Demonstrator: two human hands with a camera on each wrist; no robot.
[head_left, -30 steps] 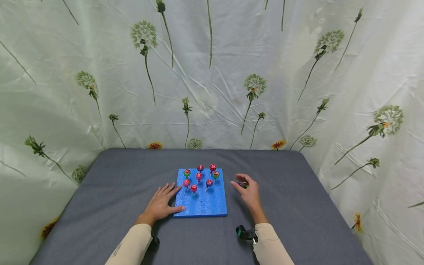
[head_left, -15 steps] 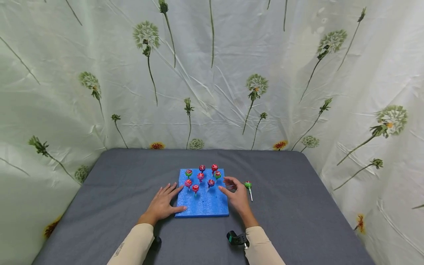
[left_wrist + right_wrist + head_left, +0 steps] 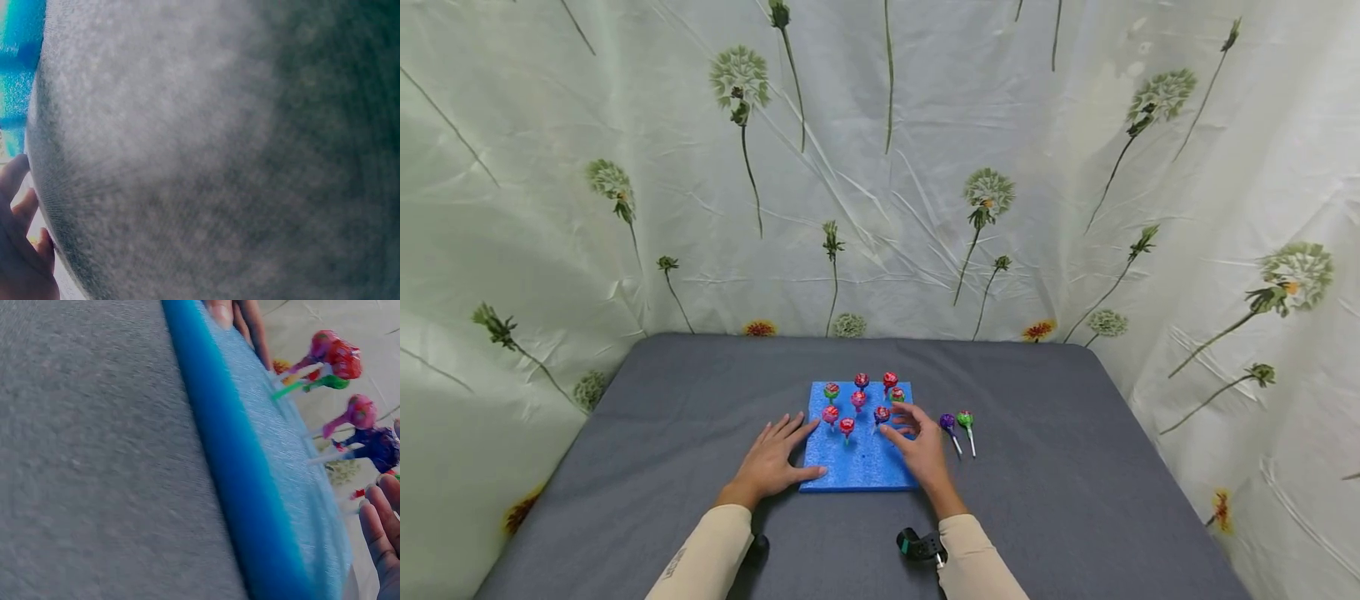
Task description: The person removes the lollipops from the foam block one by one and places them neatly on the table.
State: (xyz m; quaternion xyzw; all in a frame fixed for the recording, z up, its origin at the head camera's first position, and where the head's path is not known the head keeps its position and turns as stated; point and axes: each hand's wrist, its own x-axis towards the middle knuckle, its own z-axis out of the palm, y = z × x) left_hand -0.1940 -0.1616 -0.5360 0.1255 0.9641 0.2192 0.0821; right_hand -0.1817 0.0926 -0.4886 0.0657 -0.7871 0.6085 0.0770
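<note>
A blue foam board [image 3: 857,467] lies on the table, with several wrapped lollipops standing upright in its upper part. My left hand [image 3: 769,461] rests spread along the board's left edge, thumb and forefinger touching it. Over the right side is my right hand [image 3: 922,450], thumb and fingers parted close beside a dark blue lollipop [image 3: 882,414]. Nothing shows between those fingers. In the right wrist view, the fingertips of that hand [image 3: 384,531] come near the dark blue wrapper [image 3: 378,447]. A red lollipop with a green stick [image 3: 847,427] stands nearest the front.
A purple lollipop [image 3: 947,422] and a green lollipop [image 3: 966,421] lie side by side on the grey tablecloth [image 3: 1045,483], right of the board. A curtain with a dandelion print [image 3: 880,208] hangs behind the table. Small holes mark the board's front half.
My right hand has moved left from the loose lollipops to over the board's right side, uncovering the green and then the purple one. The left hand keeps its place on the board.
</note>
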